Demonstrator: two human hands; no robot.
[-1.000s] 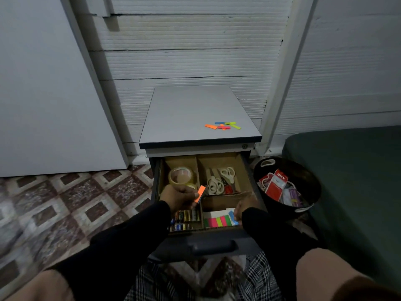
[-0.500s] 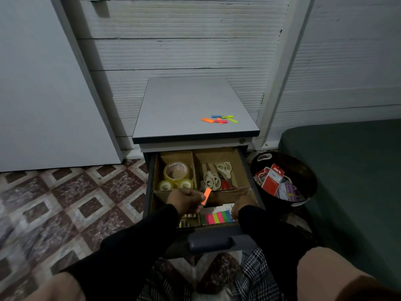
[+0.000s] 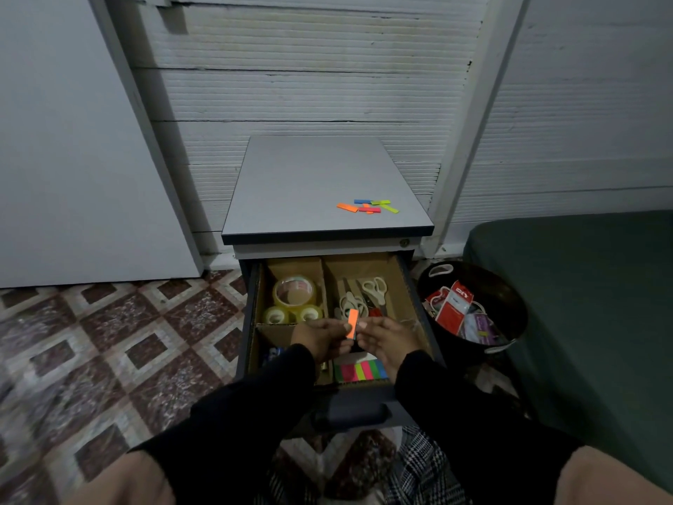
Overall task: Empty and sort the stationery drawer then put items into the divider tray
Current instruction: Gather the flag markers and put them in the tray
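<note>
- The open grey metal drawer [image 3: 415,282] juts from a low cabinet with a smooth grey laminate top [image 3: 309,184]; patterned brown-and-white floor tile [image 3: 120,344] lies open to its left, while a round black bin [image 3: 510,308] stuffed with packets stands just beside its right wall.
- A brown cardboard divider tray [image 3: 395,278] fills the drawer, its thin walls splitting it into compartments.
- Both hands hover over the middle of the tray, close together: the left hand [image 3: 320,337] pinches a small orange paper flag [image 3: 352,323] upright between thumb and fingertips, the other fingers curled; the right hand [image 3: 391,340] has its fingertips at the flag's right edge, curled toward it, though I cannot tell whether they truly grip it.
- In the far-left compartment sit glossy clear tape rolls [image 3: 294,293], one large above two small; in the far-right one lie white-handled scissors [image 3: 375,287].
- A flat pad of neon striped sticky flags [image 3: 360,370] lies in the near-right compartment, beneath the right wrist.
- Loose coloured flags [image 3: 368,206] lie scattered near the cabinet top's right front corner.
</note>
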